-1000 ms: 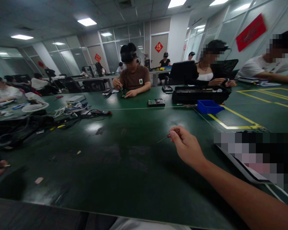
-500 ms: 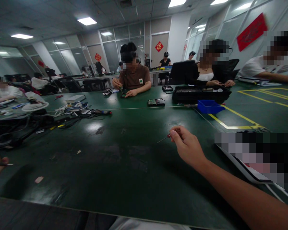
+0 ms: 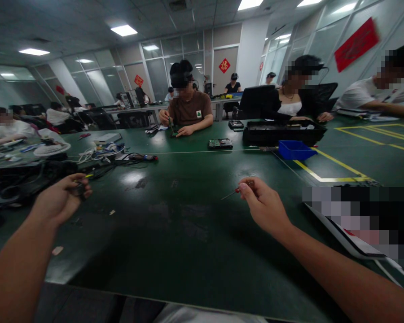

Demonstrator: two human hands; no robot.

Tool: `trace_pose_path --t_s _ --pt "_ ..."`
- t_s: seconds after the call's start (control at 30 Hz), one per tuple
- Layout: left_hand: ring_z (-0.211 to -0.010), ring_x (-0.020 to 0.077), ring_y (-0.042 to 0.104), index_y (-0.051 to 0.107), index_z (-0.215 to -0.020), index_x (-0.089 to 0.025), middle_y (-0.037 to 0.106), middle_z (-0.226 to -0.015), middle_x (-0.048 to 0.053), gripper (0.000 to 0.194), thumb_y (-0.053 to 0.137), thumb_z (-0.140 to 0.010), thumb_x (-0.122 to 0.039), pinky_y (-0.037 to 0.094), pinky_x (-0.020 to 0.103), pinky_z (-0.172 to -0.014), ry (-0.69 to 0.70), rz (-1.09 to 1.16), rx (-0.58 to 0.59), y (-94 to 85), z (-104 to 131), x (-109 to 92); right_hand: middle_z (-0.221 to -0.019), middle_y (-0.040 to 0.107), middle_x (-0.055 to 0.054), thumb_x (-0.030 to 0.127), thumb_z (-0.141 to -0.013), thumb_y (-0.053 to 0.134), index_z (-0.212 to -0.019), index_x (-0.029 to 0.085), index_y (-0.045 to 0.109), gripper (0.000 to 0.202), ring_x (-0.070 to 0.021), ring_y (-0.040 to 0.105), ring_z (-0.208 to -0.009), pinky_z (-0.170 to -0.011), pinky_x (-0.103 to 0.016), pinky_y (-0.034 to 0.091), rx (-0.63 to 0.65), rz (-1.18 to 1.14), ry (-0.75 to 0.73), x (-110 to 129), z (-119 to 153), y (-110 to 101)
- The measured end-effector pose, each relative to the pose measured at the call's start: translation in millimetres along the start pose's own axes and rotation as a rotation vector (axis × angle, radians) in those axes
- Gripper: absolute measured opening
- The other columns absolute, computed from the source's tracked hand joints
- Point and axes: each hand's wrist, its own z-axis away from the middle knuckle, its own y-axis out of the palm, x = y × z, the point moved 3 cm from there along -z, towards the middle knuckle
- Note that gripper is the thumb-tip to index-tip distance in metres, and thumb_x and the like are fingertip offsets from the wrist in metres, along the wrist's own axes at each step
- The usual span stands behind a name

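My right hand (image 3: 261,204) is closed around a small screwdriver (image 3: 229,194), its thin shaft pointing left over the green table (image 3: 175,264); a bit of red shows at the handle. On the left, my left hand (image 3: 62,195) is raised above the table with fingers curled round a small dark object (image 3: 80,190), which is too blurred and too covered to name. That hand is nearest to the pile of black cables. Between the hands the tabletop shows dull marks and a small pale scrap (image 3: 112,212).
Black cables (image 3: 37,184) crowd the left side. Farther back lie a hard drive (image 3: 220,143), a blue bin (image 3: 296,150) and a long black tray (image 3: 284,133). Another person (image 3: 190,110) works opposite with a screwdriver. A flat grey-edged device (image 3: 343,244) lies at right.
My left hand has come in from the left edge, moving up and right over the table with a dark object in it. My right hand with the screwdriver has barely moved.
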Motion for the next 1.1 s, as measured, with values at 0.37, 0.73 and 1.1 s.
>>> trace_pose_path --t_s 0.37,0.73,1.1 --pt "-0.097 0.0167 0.06 0.06 -0.113 -0.016 0.064 -0.11 0.007 0.039 0.066 -0.075 -0.012 0.044 0.035 -0.094 0.143 -0.146 0.683 209.3 70.9 31.2 -0.069 0.069 -0.002 0.054 -0.088 0.061 -0.076 0.023 0.065 0.033 -0.0188 0.063 -0.061 -0.057 -0.031 0.044 0.0 0.05 -0.017 3.6 2.2 -2.7" --pt "-0.106 0.0202 0.063 0.057 -0.119 -0.02 0.066 -0.116 0.008 0.039 0.069 -0.082 -0.014 0.048 0.039 -0.1 0.307 -0.096 0.932 278.5 119.6 62.9 -0.063 0.064 0.0 0.045 -0.093 0.056 -0.077 0.022 0.063 0.029 -0.0162 0.058 -0.056 -0.055 -0.03 0.042 -0.074 -0.063 -0.039 6.2 7.7 -9.2" --pt "-0.116 0.0212 0.059 0.064 -0.121 -0.025 0.066 -0.123 0.002 0.044 0.074 -0.08 -0.013 0.042 0.038 -0.107 0.488 -0.299 0.886 267.4 123.1 64.1 -0.081 0.07 -0.003 0.042 -0.095 0.056 -0.099 0.024 0.063 0.02 -0.0194 0.068 -0.074 -0.069 -0.035 0.055 -0.148 -0.397 -0.017 -1.0 7.0 -6.3"
